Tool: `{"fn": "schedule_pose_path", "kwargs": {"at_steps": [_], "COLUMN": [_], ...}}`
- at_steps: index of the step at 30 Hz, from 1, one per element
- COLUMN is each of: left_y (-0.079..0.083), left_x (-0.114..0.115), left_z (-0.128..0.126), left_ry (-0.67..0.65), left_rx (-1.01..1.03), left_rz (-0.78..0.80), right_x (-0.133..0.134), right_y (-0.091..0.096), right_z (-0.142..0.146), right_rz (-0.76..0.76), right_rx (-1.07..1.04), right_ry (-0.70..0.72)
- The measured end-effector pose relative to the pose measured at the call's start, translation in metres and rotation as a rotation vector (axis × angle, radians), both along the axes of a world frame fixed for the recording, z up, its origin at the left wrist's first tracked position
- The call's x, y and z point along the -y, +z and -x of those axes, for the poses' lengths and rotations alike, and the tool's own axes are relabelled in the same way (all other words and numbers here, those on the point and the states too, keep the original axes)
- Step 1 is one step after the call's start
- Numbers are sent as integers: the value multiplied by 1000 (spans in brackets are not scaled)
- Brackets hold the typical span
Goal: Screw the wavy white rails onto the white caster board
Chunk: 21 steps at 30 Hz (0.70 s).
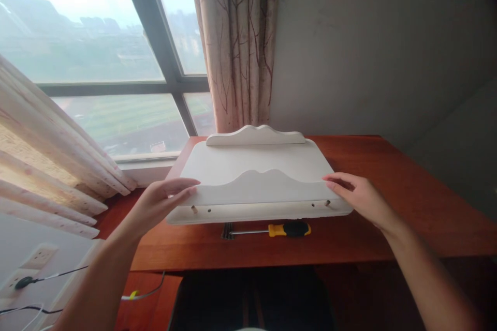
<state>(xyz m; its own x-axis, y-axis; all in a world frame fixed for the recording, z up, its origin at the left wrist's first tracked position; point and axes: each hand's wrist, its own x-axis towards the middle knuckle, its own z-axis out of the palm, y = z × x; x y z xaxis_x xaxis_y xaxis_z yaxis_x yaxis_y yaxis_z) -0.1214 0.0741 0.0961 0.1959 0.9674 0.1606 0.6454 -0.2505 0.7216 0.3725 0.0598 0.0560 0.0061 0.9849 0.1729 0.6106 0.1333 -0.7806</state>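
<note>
A white wooden shelf assembly [252, 163] lies on the reddish wooden desk [407, 201]: a flat board with two wavy-topped panels, one at the far edge and one near the front. Wooden dowels stick out of its front edge at both ends. My left hand [163, 201] grips the left end of the front wavy panel, fingers curled over it. My right hand [359, 194] holds the right end of the same panel with fingers bent on its top corner. A yellow-and-black screwdriver [279, 229] lies on the desk just in front of the shelf, between my hands.
A window [116, 62] and patterned curtain [236, 41] stand behind the desk; pale curtains [42, 165] hang at the left. A wall socket with a plugged cable [27, 279] sits lower left. A grey wall rises to the right.
</note>
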Motion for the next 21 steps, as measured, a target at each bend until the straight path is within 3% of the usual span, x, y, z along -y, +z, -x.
{"fn": "schedule_pose_path", "kwargs": {"at_steps": [10, 21], "left_y": [-8, 0], "left_x": [0, 6], "left_z": [9, 1], "left_ry": [11, 40], "left_rx": [-8, 13], "left_rz": [35, 12], "right_x": [0, 5], "right_y": [12, 7], "right_z": [8, -4], "right_rz": [107, 125], "right_rx": [-73, 4], "right_ry": [-14, -14]}}
